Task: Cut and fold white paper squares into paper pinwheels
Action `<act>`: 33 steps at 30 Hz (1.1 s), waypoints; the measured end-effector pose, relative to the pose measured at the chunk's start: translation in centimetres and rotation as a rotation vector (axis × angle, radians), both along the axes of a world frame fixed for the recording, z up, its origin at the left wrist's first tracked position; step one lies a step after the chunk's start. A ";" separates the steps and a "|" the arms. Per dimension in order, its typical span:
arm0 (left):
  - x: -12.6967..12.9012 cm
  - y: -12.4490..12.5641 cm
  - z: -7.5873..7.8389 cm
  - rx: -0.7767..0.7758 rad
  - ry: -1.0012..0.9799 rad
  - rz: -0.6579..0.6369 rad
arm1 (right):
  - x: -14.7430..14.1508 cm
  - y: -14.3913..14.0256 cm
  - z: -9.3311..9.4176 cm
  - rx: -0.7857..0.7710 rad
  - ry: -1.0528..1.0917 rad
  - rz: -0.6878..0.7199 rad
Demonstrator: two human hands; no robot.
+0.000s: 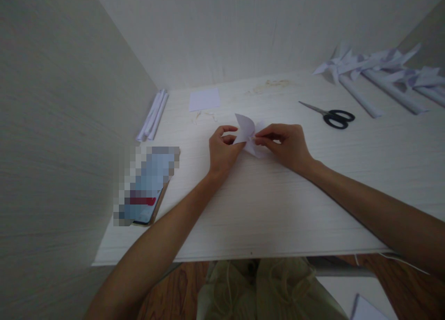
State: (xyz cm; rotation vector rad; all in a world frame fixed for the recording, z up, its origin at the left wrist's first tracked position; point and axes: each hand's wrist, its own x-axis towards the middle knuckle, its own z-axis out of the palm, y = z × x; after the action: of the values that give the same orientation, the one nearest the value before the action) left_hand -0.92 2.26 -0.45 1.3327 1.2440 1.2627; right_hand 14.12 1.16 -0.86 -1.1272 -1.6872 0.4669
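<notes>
A small folded white paper piece [246, 131] lies at the middle of the white table [264, 208], partly raised with one flap curling up. My left hand [222, 150] pinches its left edge between thumb and fingers. My right hand [287, 144] pinches its right side, fingertips pressed at the centre of the folds. Both hands rest on the tabletop.
Black-handled scissors [332, 116] lie to the right. Finished paper pinwheels on rolled paper sticks [378, 74] sit at the back right. A square paper sheet [204, 99] and rolled paper sticks [153, 116] lie back left. A phone [148, 190] lies at the left, near the wall.
</notes>
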 end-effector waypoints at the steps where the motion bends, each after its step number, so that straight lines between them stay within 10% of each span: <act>1: 0.0 0.0 0.0 0.002 0.004 -0.004 | 0.0 0.0 0.1 0.007 -0.025 -0.007; 20: 0.0 0.0 -0.1 0.004 0.032 -0.042 | 0.0 -0.2 0.4 0.122 -0.249 -0.055; 33: 0.0 0.3 0.3 -0.080 0.023 -0.019 | 0.2 1.0 -0.5 -0.112 0.223 0.067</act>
State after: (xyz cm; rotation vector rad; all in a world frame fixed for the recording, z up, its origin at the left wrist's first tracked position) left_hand -0.87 2.54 -0.18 1.3023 1.2814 1.1753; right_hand 14.27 2.13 -1.35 -1.0586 -1.5225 0.7102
